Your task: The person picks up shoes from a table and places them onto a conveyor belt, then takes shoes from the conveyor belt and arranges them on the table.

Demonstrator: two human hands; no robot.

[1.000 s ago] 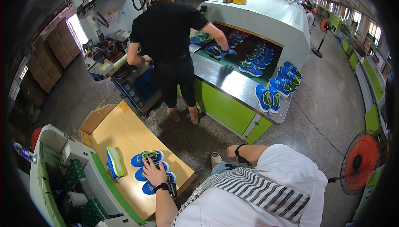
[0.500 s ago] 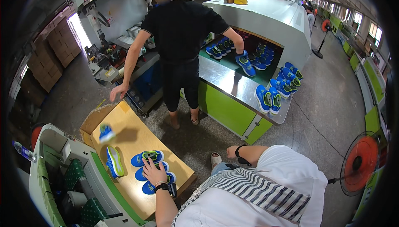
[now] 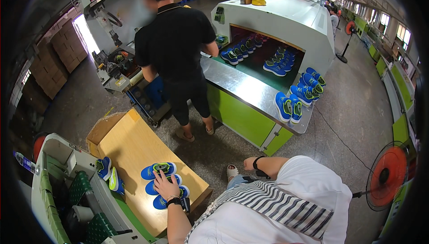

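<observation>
My left hand [image 3: 166, 187] lies across a row of blue sneakers on a wooden tabletop [image 3: 140, 143], its fingers spread apart. The far sneaker [image 3: 158, 170] has a lime-lined opening. Two more sneakers stick out from beneath my palm and wrist, partly hidden. At the table's left edge sit another blue sneaker [image 3: 104, 168] and one tipped on its side [image 3: 117, 181], showing a pale lime-edged sole. My right hand [image 3: 249, 163] hangs over the floor by my foot, apart from the shoes; its fingers are too small to make out.
A person in black [image 3: 174, 52] stands ahead, between a press machine [image 3: 105, 25] and a conveyor tunnel [image 3: 272, 23] with sneakers inside. More sneakers [image 3: 288, 106] line the metal ledge [image 3: 250, 90]. An orange fan [image 3: 386, 175] stands right; a white-green machine [image 3: 67, 154] borders the table's left.
The blurred sneaker in the air now rests at the table's left edge, and the side-lying one has shifted left beside it. The person in black has drawn both arms in and turned. My hands stay put.
</observation>
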